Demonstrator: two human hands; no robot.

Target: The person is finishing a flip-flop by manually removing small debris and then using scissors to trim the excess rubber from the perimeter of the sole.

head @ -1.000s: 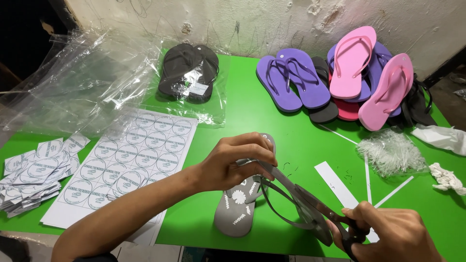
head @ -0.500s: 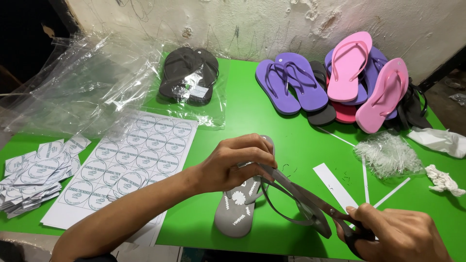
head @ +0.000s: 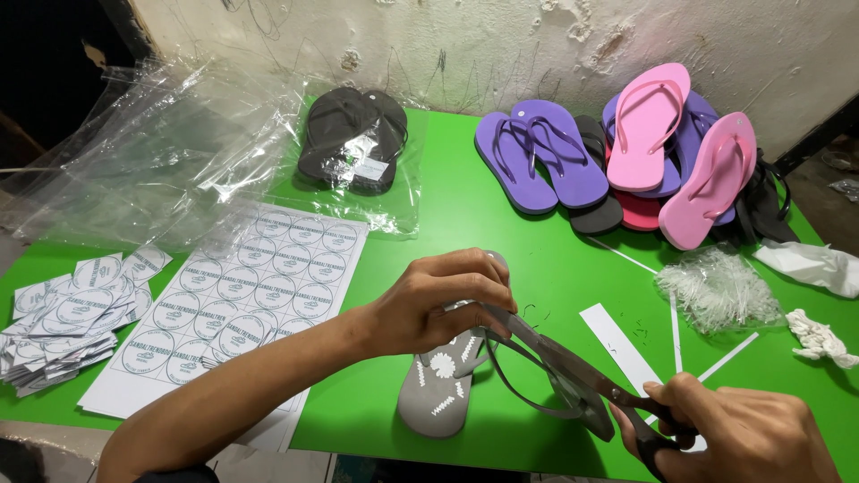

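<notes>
left hand [head: 438, 300]: fingers clamped on the toe end of the grey flip-flop [head: 440, 389], which lies near the front edge of the green surface [head: 465, 206]
right hand [head: 743, 438]: fingers closed through the handles of the scissors [head: 573, 371], blades pointing right at the left fingers
risk: tips sit really close to those fingers, a slip could nick one or cut the strap [head: 523, 389] itself
hard to see: what's actually between the blades, the hand covers it; right hand's cut off at the frame edge

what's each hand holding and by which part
Left hand grips the grey flip-flop at its upper end, by the straps. Right hand holds the scissors by the handles, blades at the flip-flop.
</notes>
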